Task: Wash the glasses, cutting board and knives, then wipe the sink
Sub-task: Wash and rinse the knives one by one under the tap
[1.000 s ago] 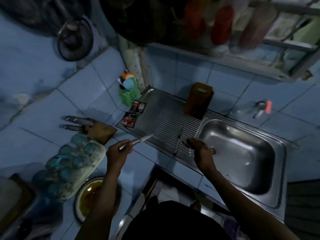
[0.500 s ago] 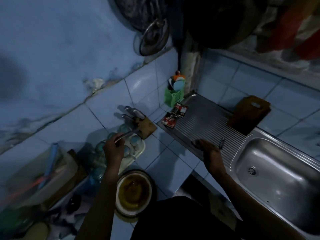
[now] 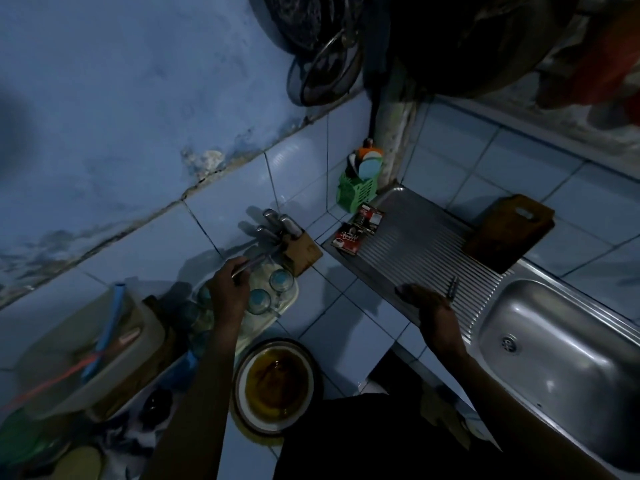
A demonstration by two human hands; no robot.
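The left hand [image 3: 228, 292] gripped a knife [image 3: 250, 265] by its handle, and over the last second it had carried that knife from above the draining board to the left, so that the blade now pointed at the wooden knife block [image 3: 300, 251] standing on the tiled surface [image 3: 349, 327]; several metal handles already stuck out of the block; I judged the knife washed and about to be slotted home, though the tip had not yet reached the block, as far as the dim light allowed. The right hand [image 3: 427, 299] had stayed on the ribbed draining board [image 3: 426, 247], fingers laid flat and holding nothing that I could make out; another knife [image 3: 452, 288] lay on the ribs just beside it, probably next to be put away. Glasses [image 3: 281, 279] stood mouth up on a pale tray [image 3: 290, 299] directly under the left hand; they touched or nearly touched one another. The cutting board [image 3: 509, 232] leaned upright against the tiled wall behind the draining board. The sink [image 3: 561, 358] held nothing visible; wiping it looked like the step remaining after the knives. The view itself had swung left with the head, following the knife.
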